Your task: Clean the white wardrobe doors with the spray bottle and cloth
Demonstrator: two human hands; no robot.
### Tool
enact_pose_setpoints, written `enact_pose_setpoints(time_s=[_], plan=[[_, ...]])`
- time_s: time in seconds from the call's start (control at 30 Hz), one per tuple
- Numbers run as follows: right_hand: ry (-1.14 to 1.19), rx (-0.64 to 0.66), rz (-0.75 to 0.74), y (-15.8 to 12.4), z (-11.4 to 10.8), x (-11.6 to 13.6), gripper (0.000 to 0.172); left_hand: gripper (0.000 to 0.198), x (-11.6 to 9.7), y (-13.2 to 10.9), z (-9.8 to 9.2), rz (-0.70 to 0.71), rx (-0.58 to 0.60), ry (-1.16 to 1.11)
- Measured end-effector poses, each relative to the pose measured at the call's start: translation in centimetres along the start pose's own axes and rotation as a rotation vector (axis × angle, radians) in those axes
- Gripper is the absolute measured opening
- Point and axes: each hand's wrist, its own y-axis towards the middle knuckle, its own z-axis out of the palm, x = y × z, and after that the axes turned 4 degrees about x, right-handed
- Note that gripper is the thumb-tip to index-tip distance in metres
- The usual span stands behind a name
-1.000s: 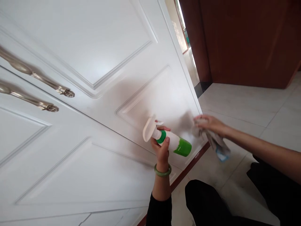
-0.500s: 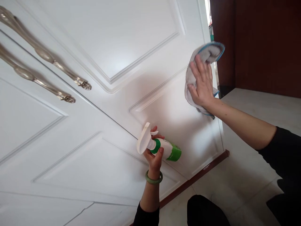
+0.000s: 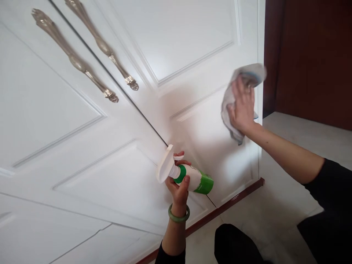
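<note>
fingers of your left hand (image 3: 179, 192) are curled around the spray bottle (image 3: 194, 178), gripping it at its green collar (image 3: 180, 173), thumb on the near side and fingertips showing beyond the neck, close beside the trigger. whether any of them presses that trigger, you can't tell from this view. the bottle lies tilted in your hold, its white spray head (image 3: 165, 167) up and to the left, its green base end down and to the right, in front of the seam between two white cabinet doors. a green bangle (image 3: 178, 219) circles your left wrist.

your right hand (image 3: 243, 106) is laid out flat, fingers extended over the cloth (image 3: 231, 124), with the thumb set apart from them. both hand and cloth are a bit blurred. that pale cloth, edged in blue, lies against the right-hand door (image 3: 198, 47), near its outer edge, and its upper end curls past your fingertips.

up and to the left, two ornate metal handles run either side of the seam, well apart from your hands. beneath the doors runs a dark red base strip (image 3: 239, 198), meeting the pale floor (image 3: 302, 137).
</note>
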Motion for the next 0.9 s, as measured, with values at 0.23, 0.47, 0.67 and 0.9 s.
enact_pose_setpoints(time_s=[0.23, 0.47, 0.67, 0.9], plan=[[0.141, -0.147, -0.024, -0.7, 3.7, 7.6, 0.082, 0.052, 0.2, 0.2, -0.3, 0.003, 0.008, 0.051], [0.224, 0.135, -0.265, -1.6, 4.7, 14.1, 0.086, 0.058, -0.1, 0.0, -0.1, 0.005, -0.044, 0.106], [0.34, 0.358, -0.389, -5.2, 7.2, 14.3, 0.065, 0.059, -1.1, -0.9, -0.1, 0.022, -0.09, 0.106], [0.606, 0.848, -0.333, -23.1, 7.2, 6.1, 0.023, 0.06, -2.0, -2.2, -0.5, -0.061, -0.094, 0.163]])
